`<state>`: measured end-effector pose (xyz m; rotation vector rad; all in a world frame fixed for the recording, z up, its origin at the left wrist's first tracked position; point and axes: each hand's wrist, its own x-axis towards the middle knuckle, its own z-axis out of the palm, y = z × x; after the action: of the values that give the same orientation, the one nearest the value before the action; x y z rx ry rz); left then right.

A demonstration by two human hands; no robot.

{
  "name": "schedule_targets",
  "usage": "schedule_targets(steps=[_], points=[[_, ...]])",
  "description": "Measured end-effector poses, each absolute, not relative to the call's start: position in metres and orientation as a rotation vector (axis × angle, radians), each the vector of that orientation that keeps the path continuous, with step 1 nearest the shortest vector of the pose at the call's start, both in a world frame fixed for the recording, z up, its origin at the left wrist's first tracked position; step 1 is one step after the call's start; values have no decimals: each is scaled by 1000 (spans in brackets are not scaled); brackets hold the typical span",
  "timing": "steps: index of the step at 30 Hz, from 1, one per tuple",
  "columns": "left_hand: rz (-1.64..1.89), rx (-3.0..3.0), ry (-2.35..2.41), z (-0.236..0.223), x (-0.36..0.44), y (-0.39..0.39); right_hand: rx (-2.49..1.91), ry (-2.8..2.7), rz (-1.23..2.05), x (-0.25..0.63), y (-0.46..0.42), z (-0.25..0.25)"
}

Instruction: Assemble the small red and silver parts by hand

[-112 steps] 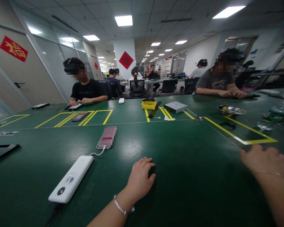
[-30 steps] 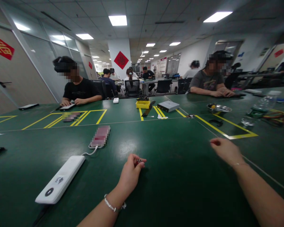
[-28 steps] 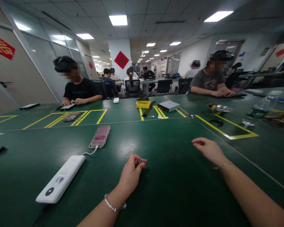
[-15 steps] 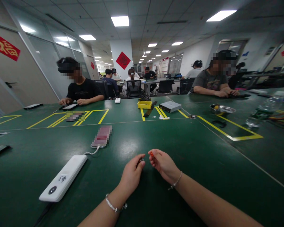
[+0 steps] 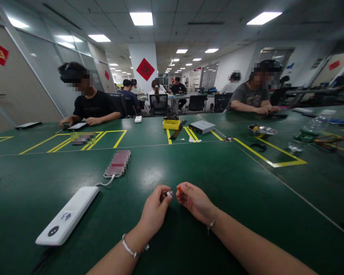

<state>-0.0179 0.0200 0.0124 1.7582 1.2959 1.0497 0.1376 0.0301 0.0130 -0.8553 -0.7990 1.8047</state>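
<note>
Over the green table, my left hand [image 5: 154, 206] pinches a small white and silvery piece [image 5: 169, 193] between thumb and fingers; its exact kind is too small to make out. Close beside it, my right hand [image 5: 195, 200] is closed on a small orange piece [image 5: 180, 188], mostly covered by the fingertips. The two hands face each other with a narrow gap between them, and the two pieces are apart. A bracelet circles each wrist.
A white power bank [image 5: 68, 215] lies at the left, cabled to a phone [image 5: 118, 163]. Farther back are a yellow bin [image 5: 171, 125], a grey box [image 5: 202, 126], a metal bowl [image 5: 262, 130] and a plastic bottle [image 5: 315, 128]. Two people sit across the table.
The view has turned slightly right, so the table's things sit farther left. More of the white piece shows in my left hand. Both hands keep their hold.
</note>
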Motion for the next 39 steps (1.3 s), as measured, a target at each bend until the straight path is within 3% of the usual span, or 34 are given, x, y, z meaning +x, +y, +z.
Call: schedule_targets(steps=[14, 39], points=[[1200, 2204, 1359, 17, -15, 17, -1057, -859, 1468, 114, 20, 13], [1072, 2483, 1656, 20, -9, 9, -1032, -903, 1400, 106, 7, 11]])
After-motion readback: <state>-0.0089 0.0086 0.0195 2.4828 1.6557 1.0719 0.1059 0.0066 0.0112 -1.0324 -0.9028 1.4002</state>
